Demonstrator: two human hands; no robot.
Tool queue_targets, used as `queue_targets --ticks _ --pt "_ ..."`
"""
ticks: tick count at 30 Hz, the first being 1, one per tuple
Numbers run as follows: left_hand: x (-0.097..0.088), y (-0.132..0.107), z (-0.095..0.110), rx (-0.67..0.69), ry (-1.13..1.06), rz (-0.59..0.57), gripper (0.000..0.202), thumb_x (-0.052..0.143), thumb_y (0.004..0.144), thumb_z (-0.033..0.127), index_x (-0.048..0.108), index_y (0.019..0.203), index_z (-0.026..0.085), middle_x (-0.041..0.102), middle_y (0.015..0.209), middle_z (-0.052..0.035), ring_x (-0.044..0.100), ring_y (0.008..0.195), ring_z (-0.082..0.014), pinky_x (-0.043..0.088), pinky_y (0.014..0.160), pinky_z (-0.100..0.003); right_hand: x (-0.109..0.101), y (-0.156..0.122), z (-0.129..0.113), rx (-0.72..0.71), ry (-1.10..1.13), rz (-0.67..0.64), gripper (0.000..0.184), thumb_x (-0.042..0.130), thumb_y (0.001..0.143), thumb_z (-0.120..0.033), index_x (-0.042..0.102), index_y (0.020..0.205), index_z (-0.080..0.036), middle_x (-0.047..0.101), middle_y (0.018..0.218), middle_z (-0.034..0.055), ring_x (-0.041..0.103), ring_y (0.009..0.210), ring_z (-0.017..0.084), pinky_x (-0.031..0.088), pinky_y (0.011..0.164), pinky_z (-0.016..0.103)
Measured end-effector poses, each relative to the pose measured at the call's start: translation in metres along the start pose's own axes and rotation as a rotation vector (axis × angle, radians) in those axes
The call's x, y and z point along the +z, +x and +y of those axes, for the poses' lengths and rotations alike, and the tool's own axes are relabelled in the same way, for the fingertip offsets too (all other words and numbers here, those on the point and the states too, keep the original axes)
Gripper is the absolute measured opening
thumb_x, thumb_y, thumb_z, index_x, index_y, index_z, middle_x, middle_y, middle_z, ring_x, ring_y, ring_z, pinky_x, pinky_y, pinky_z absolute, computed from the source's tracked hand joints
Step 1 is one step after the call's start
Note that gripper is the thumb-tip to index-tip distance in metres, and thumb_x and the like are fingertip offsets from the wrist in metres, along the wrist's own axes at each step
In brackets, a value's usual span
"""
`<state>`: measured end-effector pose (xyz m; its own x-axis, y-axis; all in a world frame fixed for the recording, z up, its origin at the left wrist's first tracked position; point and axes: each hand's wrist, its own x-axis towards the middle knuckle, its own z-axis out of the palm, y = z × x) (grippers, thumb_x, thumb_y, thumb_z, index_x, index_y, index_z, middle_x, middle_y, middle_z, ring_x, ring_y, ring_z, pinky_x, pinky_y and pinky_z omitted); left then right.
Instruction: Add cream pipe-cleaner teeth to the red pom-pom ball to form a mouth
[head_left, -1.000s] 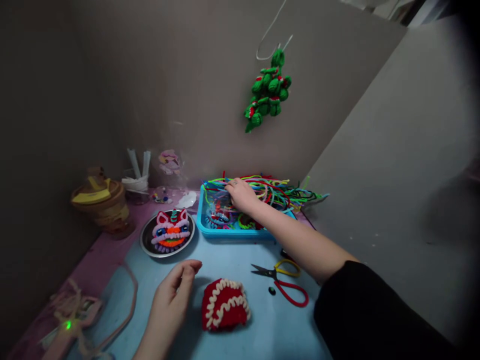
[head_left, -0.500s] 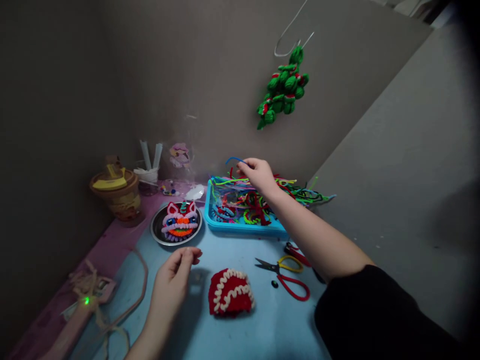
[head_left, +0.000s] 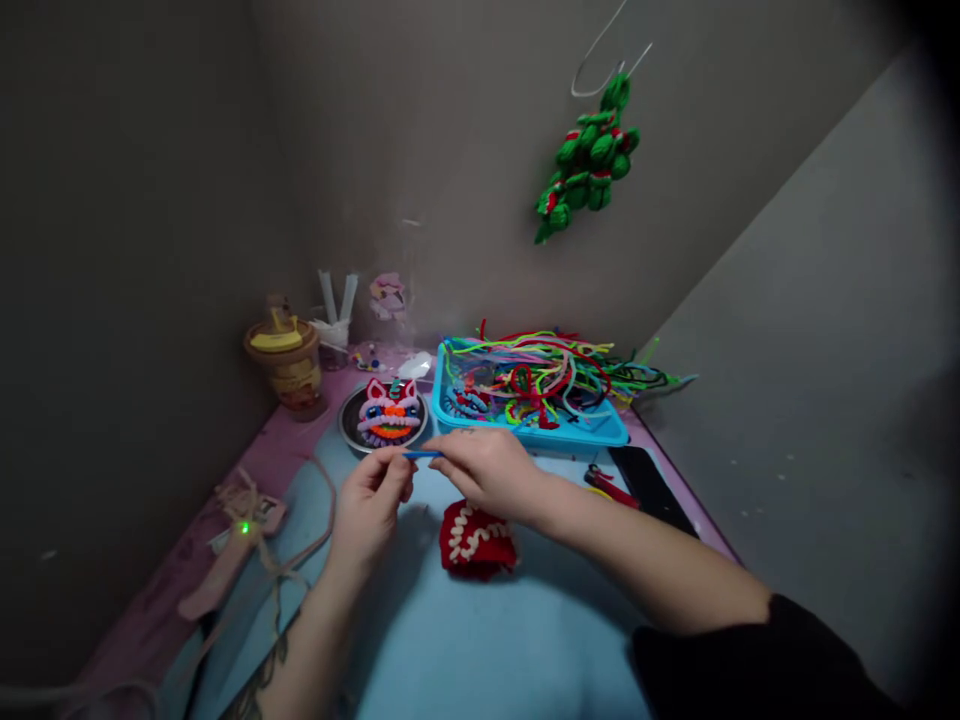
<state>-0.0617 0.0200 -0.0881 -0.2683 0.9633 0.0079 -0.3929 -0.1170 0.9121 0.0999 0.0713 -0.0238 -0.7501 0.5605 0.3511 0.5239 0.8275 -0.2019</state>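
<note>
A short stretch of blue pipe cleaner (head_left: 422, 454) spans the gap between my two hands. My left hand (head_left: 373, 500) pinches its left end, and my right hand (head_left: 484, 468) grips the other end; the rest of it is hidden in the fingers. Just below my right hand lies a red fuzzy piece (head_left: 480, 545) edged with wavy cream trim, partly covered by that hand. Behind my left hand, a lion-dance face made of pipe cleaners (head_left: 390, 415) rests in a round metal dish (head_left: 346, 440).
A blue tray (head_left: 532, 435) heaped with coloured pipe cleaners (head_left: 555, 360) stands at the back. A glue gun (head_left: 221, 565) with a green light lies left. On the right are red-handled pliers (head_left: 615, 487) and a black phone-like slab (head_left: 651, 485). A green ornament (head_left: 589, 165) hangs above.
My right hand has come down from above the tray with the blue pipe cleaner and met my left hand, which now pinches it too. The view has shifted slightly. My right arm now covers the scissors.
</note>
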Motion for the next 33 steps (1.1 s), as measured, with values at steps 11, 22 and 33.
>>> queue_targets --ticks 11,22,33 --pt "-0.022 0.020 0.008 0.159 0.348 0.453 0.021 0.060 0.077 0.038 0.058 0.071 0.018 0.048 0.056 0.0046 0.043 0.053 -0.0113 0.033 0.050 -0.023 -0.043 -0.108 0.036 0.240 -0.079 0.255 0.018 0.048 0.095 -0.021 0.066 0.097 -0.019 0.072 0.081 0.0043 0.068 0.073 0.017 0.050 0.067 0.026" --pt "-0.006 0.002 -0.007 1.038 1.392 -0.360 0.035 0.052 0.089 0.014 0.061 0.121 0.024 0.072 0.110 -0.0070 0.058 0.117 -0.0273 0.022 0.111 -0.055 0.018 -0.076 0.035 0.193 0.025 0.207 0.025 0.048 0.089 -0.009 0.068 0.100 -0.020 0.075 0.092 0.0049 0.068 0.085 0.019 0.053 0.078 0.030" --pt "-0.015 0.007 -0.005 0.852 1.257 -0.162 0.025 0.042 0.096 0.033 0.063 0.095 0.017 0.072 0.077 -0.0046 0.069 0.066 -0.0163 0.052 0.060 -0.024 -0.013 0.005 0.138 0.463 -0.306 -0.058 0.062 0.063 0.079 -0.013 0.047 0.138 -0.015 0.039 0.150 0.0202 0.029 0.142 0.036 0.028 0.111 0.057"
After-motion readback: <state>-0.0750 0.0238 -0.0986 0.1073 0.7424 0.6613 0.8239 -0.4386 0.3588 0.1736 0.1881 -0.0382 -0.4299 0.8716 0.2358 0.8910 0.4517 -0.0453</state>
